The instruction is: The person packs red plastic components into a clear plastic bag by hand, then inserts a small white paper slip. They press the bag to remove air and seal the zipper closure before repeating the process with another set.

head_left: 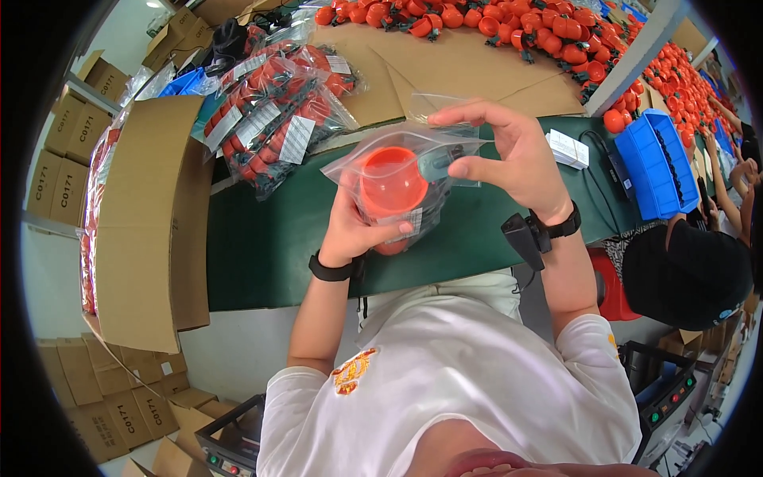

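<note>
A clear zip bag (343, 168) hangs over the table's near edge, with a round orange-red cup (393, 181) showing through its upper part. A white label and darker contents show lower down. My left hand (354, 226) grips the bag from its left side, thumb across the front. On the bag's upper right edge is my right hand (509, 151), its fingers curved over the plastic and its thumb against the front. Beside that thumb a greyish, see-through piece (439, 163) shows; I cannot tell what it is. Both wrists wear black straps.
Filled, labelled bags of red parts (274, 119) lie at back left beside an open carton (147, 222). Loose red cups (485, 24) are heaped on cardboard behind. To the right are white slips (567, 149), a blue bin (653, 167) and a person in a black cap (687, 274).
</note>
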A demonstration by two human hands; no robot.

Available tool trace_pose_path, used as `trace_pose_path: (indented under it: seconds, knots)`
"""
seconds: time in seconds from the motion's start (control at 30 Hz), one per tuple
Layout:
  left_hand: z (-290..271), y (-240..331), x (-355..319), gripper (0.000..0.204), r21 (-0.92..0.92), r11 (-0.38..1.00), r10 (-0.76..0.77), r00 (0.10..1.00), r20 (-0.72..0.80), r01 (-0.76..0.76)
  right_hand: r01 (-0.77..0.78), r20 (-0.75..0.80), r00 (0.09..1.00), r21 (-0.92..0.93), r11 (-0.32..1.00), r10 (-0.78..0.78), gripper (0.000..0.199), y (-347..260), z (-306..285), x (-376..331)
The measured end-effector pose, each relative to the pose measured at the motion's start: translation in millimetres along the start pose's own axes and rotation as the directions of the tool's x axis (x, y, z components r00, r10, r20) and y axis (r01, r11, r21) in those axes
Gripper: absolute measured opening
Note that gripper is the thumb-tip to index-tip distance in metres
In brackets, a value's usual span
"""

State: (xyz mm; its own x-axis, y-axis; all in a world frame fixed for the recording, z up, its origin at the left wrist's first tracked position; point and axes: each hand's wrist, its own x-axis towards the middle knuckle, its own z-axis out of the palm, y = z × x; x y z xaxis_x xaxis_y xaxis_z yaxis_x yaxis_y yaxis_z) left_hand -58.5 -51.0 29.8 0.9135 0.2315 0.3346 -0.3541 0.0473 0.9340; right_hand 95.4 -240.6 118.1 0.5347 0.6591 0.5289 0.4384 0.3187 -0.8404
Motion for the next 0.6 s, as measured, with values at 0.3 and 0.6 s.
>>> trace_pose_path:
  seconds: [0.3,0.6]
  knots:
    - [4,2,6,0.096,0.033,0.998,0.049,0.998,0.050,-0.051,-0.097,0.176,0.981,0.096,0.991,0.079,0.020,2,-7,-4]
    - [-1,11,8,0.101,0.051,0.996,0.064,0.996,0.059,-0.067,-0.115,0.083,0.990,0.062,0.991,0.109,0.013,-2,3,-3]
